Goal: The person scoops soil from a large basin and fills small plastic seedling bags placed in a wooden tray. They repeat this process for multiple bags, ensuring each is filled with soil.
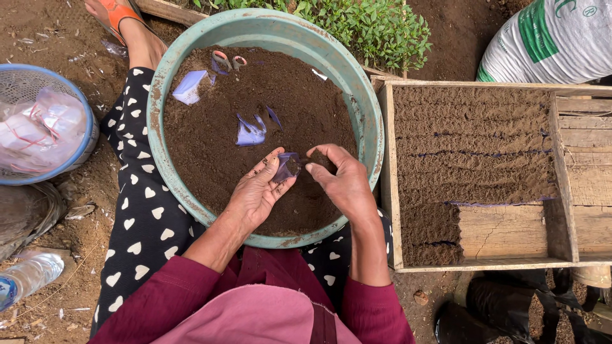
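A wide teal basin [370, 121] full of dark soil rests on my lap. My left hand [258, 191] lies palm up over the soil and holds a small clear purple-tinted plastic bag [287, 165] open at its fingertips. My right hand [341, 178] is right beside it, fingers curled at the bag's mouth, pinching soil. More small plastic bags [250, 132] lie flat on the soil, another bag [191, 86] near the far left rim. Small scissors [228, 60] lie at the far side of the basin.
A wooden crate [386, 172] on the right holds rows of soil-filled bags. Green seedlings [370, 25] grow beyond the basin. A white sack [554, 38] is at top right. A blue basket [38, 121] with plastic sits at left, a plastic bottle [25, 277] at lower left.
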